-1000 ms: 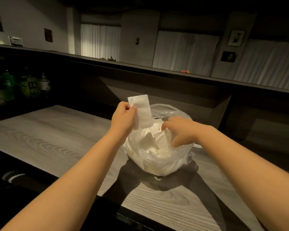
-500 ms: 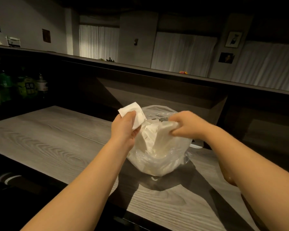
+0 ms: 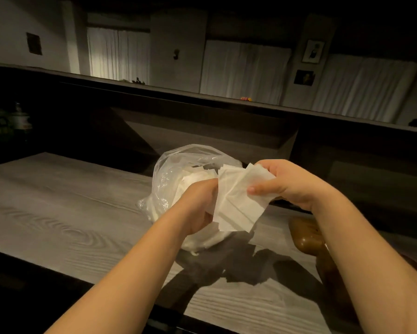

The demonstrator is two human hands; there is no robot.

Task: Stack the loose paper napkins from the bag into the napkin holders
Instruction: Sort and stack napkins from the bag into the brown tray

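A clear plastic bag (image 3: 169, 179) full of white paper napkins sits on the grey wood-grain table (image 3: 58, 213). In front of it, both hands hold a fanned bunch of white napkins (image 3: 238, 201) above the table. My right hand (image 3: 289, 184) grips the bunch's upper right edge, thumb on the front. My left hand (image 3: 200, 203) holds its left side, fingers curled behind the paper. No napkin holder is clearly visible.
A brown rounded wooden object (image 3: 306, 237) lies on the table under my right forearm. A dark raised counter ledge (image 3: 202, 95) runs behind the table. Bottles (image 3: 19, 119) stand in shadow at the far left. The table's near edge is dark.
My right hand has lifted a bunch of napkins out of the bag. My left hand dropped lower and now joins it on the same bunch. The view shifted left.
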